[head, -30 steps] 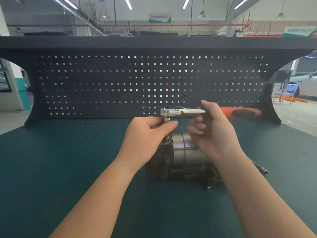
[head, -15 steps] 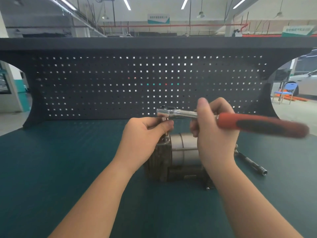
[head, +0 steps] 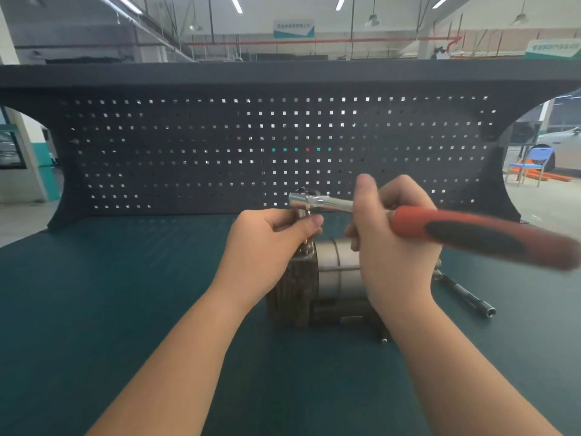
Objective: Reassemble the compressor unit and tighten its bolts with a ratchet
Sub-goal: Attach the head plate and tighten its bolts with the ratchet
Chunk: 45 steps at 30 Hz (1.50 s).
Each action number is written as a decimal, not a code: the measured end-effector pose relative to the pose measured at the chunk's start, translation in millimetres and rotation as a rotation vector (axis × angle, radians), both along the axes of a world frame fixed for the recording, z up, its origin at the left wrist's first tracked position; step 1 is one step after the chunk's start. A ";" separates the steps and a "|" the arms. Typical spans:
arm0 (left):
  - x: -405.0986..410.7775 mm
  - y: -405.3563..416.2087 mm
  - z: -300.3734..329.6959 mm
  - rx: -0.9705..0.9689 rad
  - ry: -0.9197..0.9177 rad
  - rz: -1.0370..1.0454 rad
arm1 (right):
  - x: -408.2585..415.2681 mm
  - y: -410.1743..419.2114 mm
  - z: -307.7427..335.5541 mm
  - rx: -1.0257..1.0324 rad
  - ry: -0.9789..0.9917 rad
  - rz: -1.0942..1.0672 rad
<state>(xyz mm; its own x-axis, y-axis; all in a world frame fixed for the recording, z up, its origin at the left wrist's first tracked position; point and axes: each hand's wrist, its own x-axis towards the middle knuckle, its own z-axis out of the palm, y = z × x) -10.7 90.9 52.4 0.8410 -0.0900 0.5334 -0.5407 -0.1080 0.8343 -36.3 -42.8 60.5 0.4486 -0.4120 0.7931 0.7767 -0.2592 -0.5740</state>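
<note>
While gripped by the right hand (head: pixel 394 247), the ratchet (head: pixel 440 229) has swung its handle rightward
Left hand (head: pixel 267 247) fingers pinch its socket above the compressor (head: pixel 330 278); no writing readable

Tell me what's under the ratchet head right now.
Under the ratchet head, the left hand pinches its drive shaft above the compressor. The socket and bolt are covered by its fingers.
</note>
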 end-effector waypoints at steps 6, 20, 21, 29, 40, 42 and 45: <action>-0.3 -0.7 -0.9 0.068 -0.018 0.019 | 24.9 -18.3 6.1 0.757 0.437 0.811; -1.7 -0.4 1.6 -0.018 0.008 -0.012 | 7.0 -1.6 -4.6 0.091 0.021 0.038; -2.0 -0.9 1.5 -0.022 0.004 -0.016 | 12.1 -5.4 -1.4 0.254 0.084 0.215; -2.2 -0.9 -0.3 0.040 -0.017 0.043 | 10.8 -11.2 1.2 0.213 0.122 0.281; -5.5 -2.6 3.8 -0.028 0.017 0.017 | -5.2 -3.2 -2.0 -0.105 -0.016 0.043; -3.3 -2.9 2.7 -0.036 0.036 0.025 | -0.2 -8.3 4.7 0.025 0.054 0.177; -1.7 -2.3 1.0 -0.028 0.037 0.024 | 4.8 -15.1 9.8 0.179 0.108 0.383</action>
